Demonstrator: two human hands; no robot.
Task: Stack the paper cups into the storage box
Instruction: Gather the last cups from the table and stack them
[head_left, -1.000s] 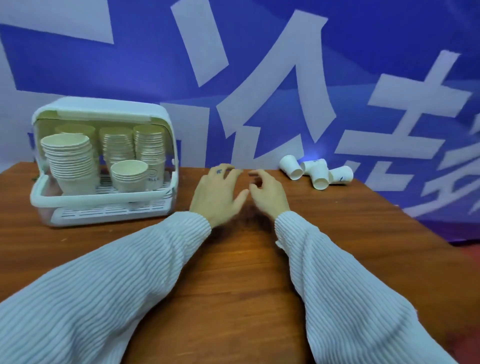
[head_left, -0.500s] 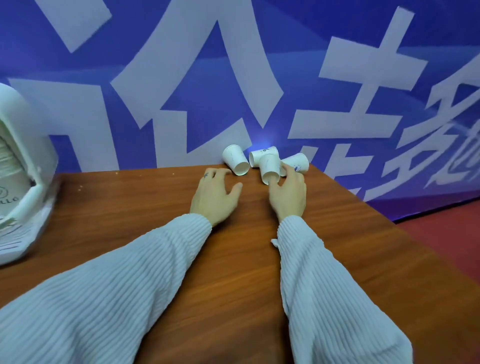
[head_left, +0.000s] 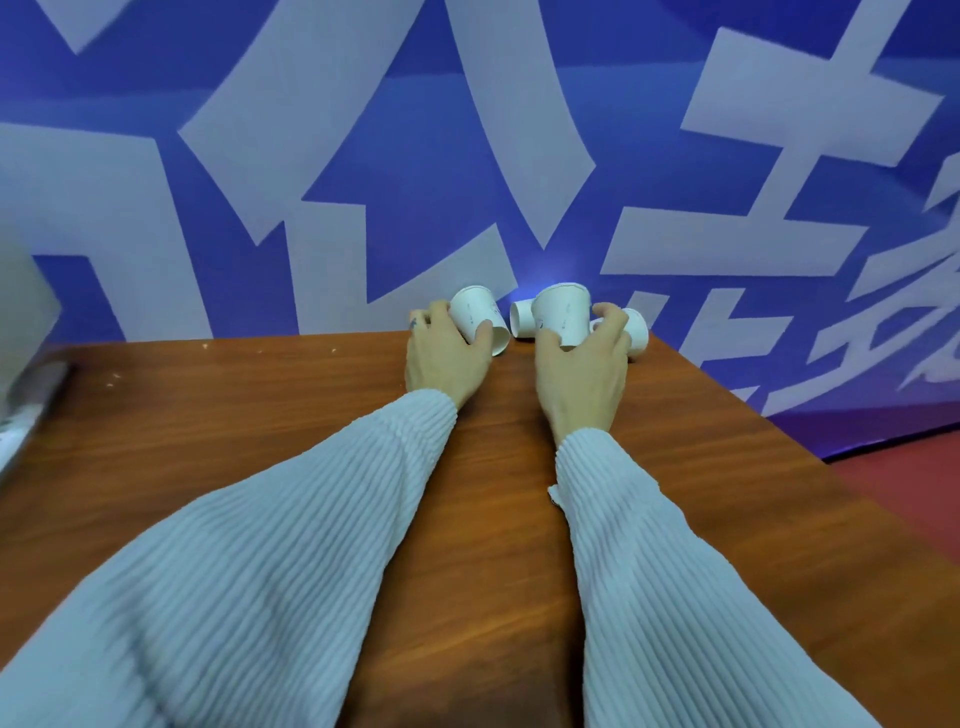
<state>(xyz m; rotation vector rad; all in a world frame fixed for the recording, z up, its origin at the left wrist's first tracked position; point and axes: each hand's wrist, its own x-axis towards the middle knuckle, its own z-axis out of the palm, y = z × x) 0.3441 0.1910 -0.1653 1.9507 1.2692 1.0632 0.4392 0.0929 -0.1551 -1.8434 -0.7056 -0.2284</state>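
At the far edge of the wooden bench (head_left: 260, 441), the left hand (head_left: 447, 358) curls around a tipped paper cup (head_left: 475, 319) while the right hand (head_left: 582, 371) grips a second, base-up cup (head_left: 561, 314). 2 more cups lie beside them: one (head_left: 522, 322) between the hands, another (head_left: 636, 332) behind the right hand's fingers. The storage box (head_left: 23, 332) sits blurred at the far left, well apart. Thin paper walls could crush under a tight squeeze, and the loose cups could roll off the bench's edge. Small blue print marks the cups (unreadable); large white characters fill the blue banner (head_left: 415, 197).
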